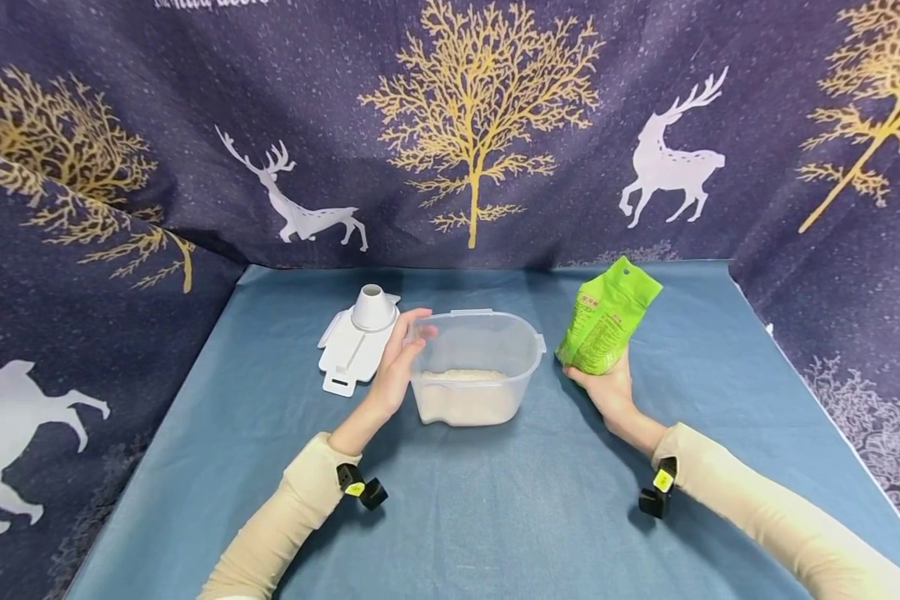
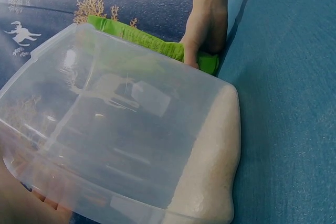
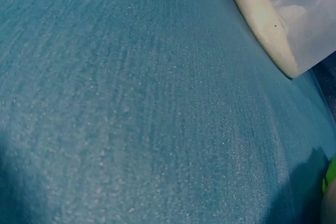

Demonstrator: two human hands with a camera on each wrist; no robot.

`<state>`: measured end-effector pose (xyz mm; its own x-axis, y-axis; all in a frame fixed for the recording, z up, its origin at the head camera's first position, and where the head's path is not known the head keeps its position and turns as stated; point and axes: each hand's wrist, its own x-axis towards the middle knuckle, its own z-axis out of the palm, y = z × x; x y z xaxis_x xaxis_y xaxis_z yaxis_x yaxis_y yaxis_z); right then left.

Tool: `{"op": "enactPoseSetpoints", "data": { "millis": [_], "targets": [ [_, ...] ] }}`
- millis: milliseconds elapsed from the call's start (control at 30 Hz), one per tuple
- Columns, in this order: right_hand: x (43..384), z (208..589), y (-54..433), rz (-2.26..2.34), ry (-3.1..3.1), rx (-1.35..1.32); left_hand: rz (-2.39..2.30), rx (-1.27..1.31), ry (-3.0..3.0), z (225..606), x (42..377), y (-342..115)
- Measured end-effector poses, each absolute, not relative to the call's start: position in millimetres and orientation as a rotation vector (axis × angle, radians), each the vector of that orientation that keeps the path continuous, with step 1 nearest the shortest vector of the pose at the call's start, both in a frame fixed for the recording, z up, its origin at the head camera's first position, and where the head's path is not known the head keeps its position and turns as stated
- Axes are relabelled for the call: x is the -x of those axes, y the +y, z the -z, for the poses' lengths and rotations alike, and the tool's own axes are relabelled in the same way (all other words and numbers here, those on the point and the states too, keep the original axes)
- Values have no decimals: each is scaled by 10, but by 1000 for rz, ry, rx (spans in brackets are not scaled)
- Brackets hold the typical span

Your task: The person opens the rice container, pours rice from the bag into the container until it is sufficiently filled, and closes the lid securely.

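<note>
A clear plastic container [image 1: 474, 350] stands on the table with a layer of whitish grain, like rice [image 1: 468, 402], at its bottom. My left hand [image 1: 397, 358] grips the container by its left side near the rim; in the left wrist view its fingers [image 2: 50, 192] show partly through the wall. To the right of the container, my right hand [image 1: 606, 385] holds a bright green printed bag [image 1: 607, 317] by its lower end. The bag stands upright with a slight lean, its flat top edge with a small hole uppermost. Only a sliver of it shows in the right wrist view.
A white plastic lid-like piece [image 1: 356, 350] with a cone-shaped spout [image 1: 373, 307] lies left of the container, close to my left hand. Blue cloth [image 1: 487, 508] covers the table. Behind it hangs a dark curtain [image 1: 540, 200] with deer and golden trees.
</note>
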<state>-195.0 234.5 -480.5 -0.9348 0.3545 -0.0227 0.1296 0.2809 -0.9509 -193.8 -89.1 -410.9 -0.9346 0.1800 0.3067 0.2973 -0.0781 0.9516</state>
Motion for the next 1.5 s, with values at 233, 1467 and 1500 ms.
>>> {"op": "enactPoseSetpoints", "data": {
  "millis": [233, 1467, 1500],
  "targets": [
    [1945, 4815, 2346, -1778, -2301, 397, 2171, 560, -2082, 4113, 1931, -894],
    [1855, 4826, 2268, -1872, -2225, 223, 2180, 566, -2062, 4119, 1942, -896],
    [1852, 4832, 2269, -1872, -2224, 214, 2180, 564, -2062, 4116, 1941, -896]
  ]
}}
